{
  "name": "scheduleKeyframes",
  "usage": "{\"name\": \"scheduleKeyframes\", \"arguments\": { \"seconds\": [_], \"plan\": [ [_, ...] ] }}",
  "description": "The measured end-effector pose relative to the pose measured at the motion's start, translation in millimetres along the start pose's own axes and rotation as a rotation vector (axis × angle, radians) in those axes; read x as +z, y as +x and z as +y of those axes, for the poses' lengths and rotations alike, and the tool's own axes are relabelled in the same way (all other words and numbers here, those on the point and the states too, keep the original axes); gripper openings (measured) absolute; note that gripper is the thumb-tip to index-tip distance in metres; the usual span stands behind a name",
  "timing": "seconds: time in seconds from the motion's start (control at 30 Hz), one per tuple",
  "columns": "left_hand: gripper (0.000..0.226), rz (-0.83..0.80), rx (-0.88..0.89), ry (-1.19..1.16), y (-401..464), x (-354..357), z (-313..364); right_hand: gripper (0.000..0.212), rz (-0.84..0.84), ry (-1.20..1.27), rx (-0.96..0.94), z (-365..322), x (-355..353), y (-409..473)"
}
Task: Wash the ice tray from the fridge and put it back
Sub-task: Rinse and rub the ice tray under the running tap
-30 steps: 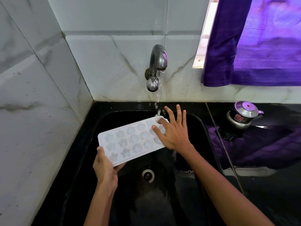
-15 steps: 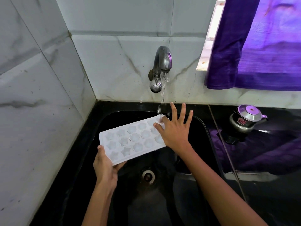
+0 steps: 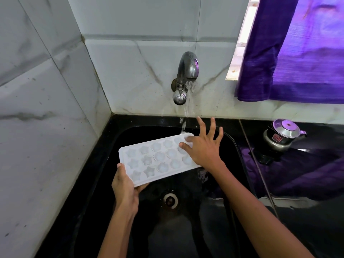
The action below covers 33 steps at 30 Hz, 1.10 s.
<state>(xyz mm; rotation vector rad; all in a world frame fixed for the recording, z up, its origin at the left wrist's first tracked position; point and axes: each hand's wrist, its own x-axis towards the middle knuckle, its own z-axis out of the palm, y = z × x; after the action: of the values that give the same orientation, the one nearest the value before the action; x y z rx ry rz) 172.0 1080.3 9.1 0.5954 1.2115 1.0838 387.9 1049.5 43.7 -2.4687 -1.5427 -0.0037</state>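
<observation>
You are holding the white ice tray point(image 3: 158, 159) over the black sink point(image 3: 236, 183), its moulded star and flower cups facing up and its far right end raised a little toward the tap point(image 3: 186, 75). Your left hand point(image 3: 125, 189) grips the tray's near left corner, thumb lying along the left edge on top and the other fingers curled underneath. Your right hand point(image 3: 203, 148) rests on the tray's far right end with its fingers point(image 3: 201, 123) straight and spread wide; the thumb and forefinger touch the cups there, while the other three point up past the far edge. Water point(image 3: 187, 108) runs from the tap in a thin stream and lands on the tray's far right corner, just beside your forefinger. The drain point(image 3: 170, 200) sits in the sink floor below the tray's near edge. On the black table to the right of the sink stands a small metal pot point(image 3: 283, 135) with a lid and a red label. Above it a purple curtain point(image 3: 297, 53) hangs over the window, and grey-veined marble tiles point(image 3: 46, 108) cover the left and far walls.
</observation>
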Motion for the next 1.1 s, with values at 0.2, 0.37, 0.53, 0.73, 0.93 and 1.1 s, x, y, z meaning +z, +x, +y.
{"name": "scheduleKeyframes", "arguments": {
  "seconds": [0.2,0.37,0.53,0.73,0.93,1.1],
  "plan": [
    [0.033,0.028,-0.024,-0.013,-2.7,-1.6,-2.4,0.040,0.169,0.188,0.140,1.9,-7.3,-0.5],
    [0.032,0.038,0.004,-0.042,-6.6,2.7,-4.1,0.042,0.217,0.177,0.116,1.6,2.8,-7.6],
    [0.037,0.090,0.028,-0.084,-6.2,0.6,-0.2,0.055,-0.035,0.130,-0.080,8.2,14.9,-14.7],
    [0.037,0.080,-0.002,-0.094,-6.9,-3.2,-3.7,0.050,0.007,0.092,-0.019,3.0,12.1,-15.3],
    [0.036,0.073,0.024,-0.074,-3.2,-3.2,0.6,0.049,-0.097,0.067,-0.025,1.6,11.3,-13.8],
    [0.034,0.069,0.005,-0.091,-1.2,-2.4,1.6,0.052,0.038,0.037,0.044,0.3,2.6,-13.0]
  ]
}}
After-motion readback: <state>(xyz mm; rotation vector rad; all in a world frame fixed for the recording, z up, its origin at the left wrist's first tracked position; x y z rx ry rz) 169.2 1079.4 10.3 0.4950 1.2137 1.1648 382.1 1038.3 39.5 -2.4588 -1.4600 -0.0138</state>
